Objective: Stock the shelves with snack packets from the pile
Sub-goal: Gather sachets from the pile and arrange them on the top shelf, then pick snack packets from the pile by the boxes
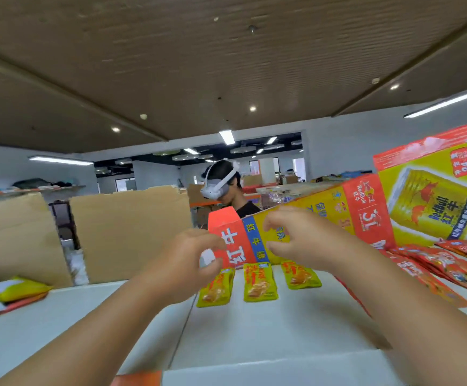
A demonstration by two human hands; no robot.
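Note:
Three yellow snack packets lie side by side on the white shelf top, against a red and yellow Red Bull cardboard panel. My left hand hovers just above the leftmost packet with its fingers curled. A small white patch shows between thumb and fingers, and what it is stays unclear. My right hand is above the rightmost packet, fingers curved, thumb and fingertips apart with nothing between them. A row of red snack packets lies to the right.
A Red Bull carton stands at the back right. Brown cardboard sheets stand upright at the back left. More packets lie at the left edge. A person wearing a headset stands behind the panel.

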